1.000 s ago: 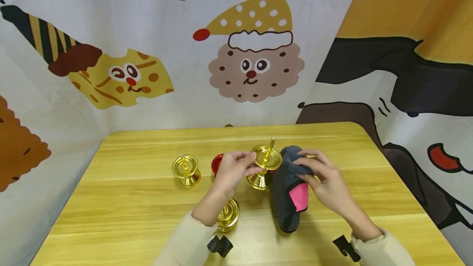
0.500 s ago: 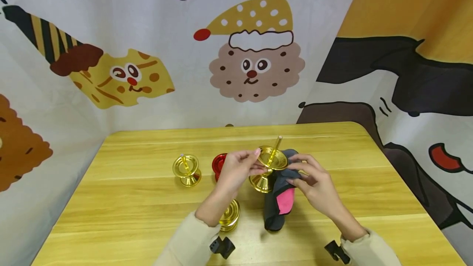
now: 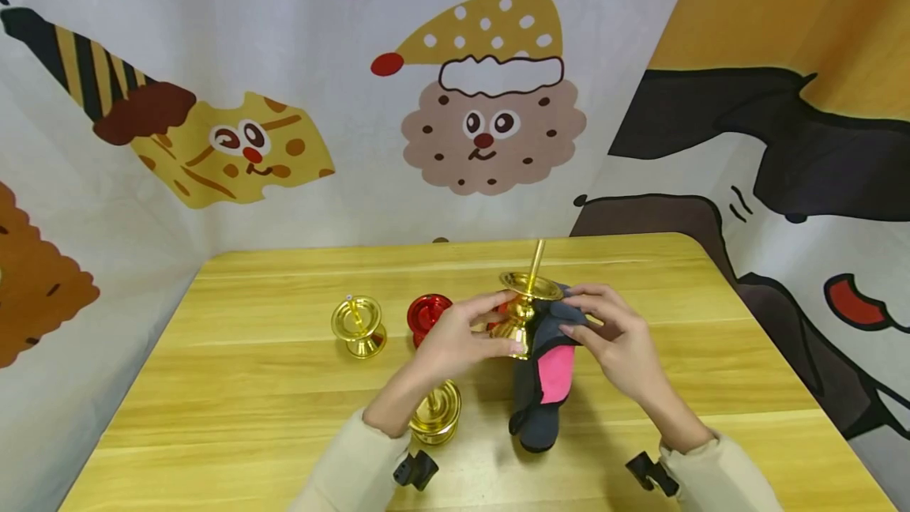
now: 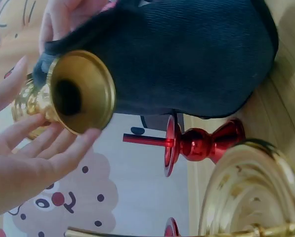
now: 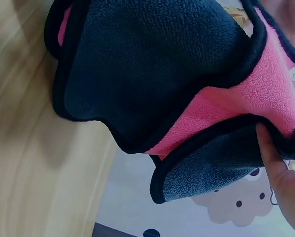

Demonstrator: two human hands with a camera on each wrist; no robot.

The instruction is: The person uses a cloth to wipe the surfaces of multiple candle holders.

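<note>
In the head view my left hand (image 3: 455, 338) grips a gold candle holder (image 3: 522, 310) by its stem and base, thumb and fingers on either side. It is off the table, its thin spike leaning slightly right. The left wrist view looks into its hollow base (image 4: 85, 94). My right hand (image 3: 620, 338) pinches a dark grey cloth (image 3: 540, 429) with a pink side and black edging, which hangs down behind and beside the candle holder. In the right wrist view the cloth (image 5: 137, 69) hangs in folds, one finger (image 5: 273, 153) pressed against its edge.
On the wooden table (image 3: 249, 417) stand a gold candle holder (image 3: 361, 328) at the left, a red one (image 3: 428, 314) near the middle, and another gold one (image 3: 437, 415) close to my left forearm. Another red candle holder (image 4: 196, 143) shows beneath the cloth. A cartoon-print curtain (image 3: 306, 46) hangs behind.
The gold candle holder has risen and tipped so its dish shows more edge-on; my left fingers have shifted lower toward its base. My right hand has brought the cloth leftward against it.
</note>
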